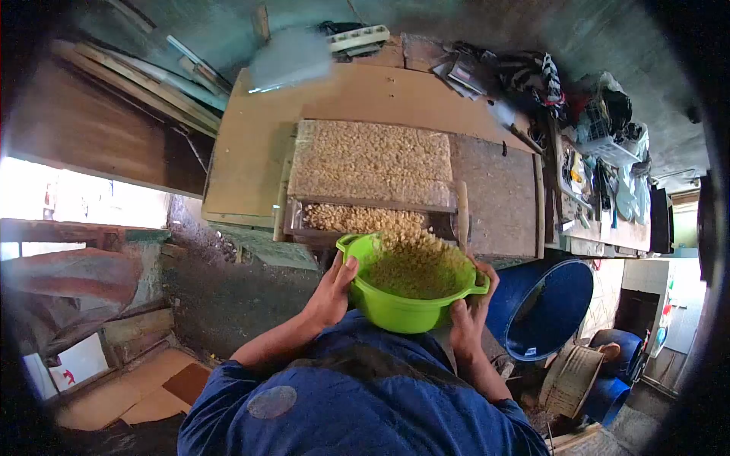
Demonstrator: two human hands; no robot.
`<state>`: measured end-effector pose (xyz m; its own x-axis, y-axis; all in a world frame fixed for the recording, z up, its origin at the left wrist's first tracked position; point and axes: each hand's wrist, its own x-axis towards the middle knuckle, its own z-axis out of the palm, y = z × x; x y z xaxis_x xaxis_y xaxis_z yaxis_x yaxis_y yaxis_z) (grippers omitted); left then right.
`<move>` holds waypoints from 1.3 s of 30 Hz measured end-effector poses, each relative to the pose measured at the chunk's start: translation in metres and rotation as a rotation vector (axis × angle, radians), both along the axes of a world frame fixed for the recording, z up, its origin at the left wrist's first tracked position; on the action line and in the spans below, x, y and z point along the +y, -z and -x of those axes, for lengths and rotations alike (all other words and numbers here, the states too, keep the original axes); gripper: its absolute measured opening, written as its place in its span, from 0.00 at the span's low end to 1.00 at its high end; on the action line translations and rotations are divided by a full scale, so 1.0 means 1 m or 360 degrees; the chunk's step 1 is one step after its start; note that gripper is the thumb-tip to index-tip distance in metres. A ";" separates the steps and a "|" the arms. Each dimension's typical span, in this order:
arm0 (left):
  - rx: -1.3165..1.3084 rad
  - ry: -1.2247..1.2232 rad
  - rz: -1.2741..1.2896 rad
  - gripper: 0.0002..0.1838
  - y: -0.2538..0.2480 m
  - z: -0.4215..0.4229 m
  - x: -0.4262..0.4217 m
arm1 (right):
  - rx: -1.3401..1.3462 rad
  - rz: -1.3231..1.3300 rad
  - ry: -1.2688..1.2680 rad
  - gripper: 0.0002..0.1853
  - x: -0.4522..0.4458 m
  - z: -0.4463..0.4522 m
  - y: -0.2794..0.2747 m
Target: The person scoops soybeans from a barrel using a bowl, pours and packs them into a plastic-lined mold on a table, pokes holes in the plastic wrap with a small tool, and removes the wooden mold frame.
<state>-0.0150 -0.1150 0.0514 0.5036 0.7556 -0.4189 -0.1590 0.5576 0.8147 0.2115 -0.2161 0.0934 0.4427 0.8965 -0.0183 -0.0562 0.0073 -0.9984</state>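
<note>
Seen from the head camera, with twelve o'clock straight ahead of the person, a green bowl (411,318) is at the near edge of the surface (262,121), in front of the person's blue shirt (342,414). Both hands are clamped on it, apart from each other: the left hand (332,291) grips the bowl at its nine o'clock side, thumb up by the handle, and the right hand (471,313) grips it between three and four o'clock, by the other handle. The bowl is tipped toward twelve o'clock, and the crumbly pieces (417,258) in it reach over its far rim, pale there and darker lower down. Just past that rim, from eleven to twelve o'clock, more pale pieces (357,218) lie in a narrow trough (295,220). Directly beyond the trough is a wide, flat slab (372,156) with a lumpy, pale, shiny top.

From the bowl, a grey-brown board (498,199) lies on the surface at one o'clock, to the right of the slab. A clear plastic sheet (289,64) is at the far left of the surface, toward eleven o'clock, and a pale strip with round hollows (360,39) lies near it. Long wooden planks (137,87) are stacked at ten o'clock. At three o'clock, lower than the surface, is a large blue barrel (559,319) with its open mouth showing; a round basket (569,381) sits at four o'clock.
</note>
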 end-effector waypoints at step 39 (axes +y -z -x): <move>0.0078 -0.0321 -0.0139 0.37 0.004 0.097 0.014 | -0.0044 0.0022 -0.0257 0.43 0.052 0.073 0.025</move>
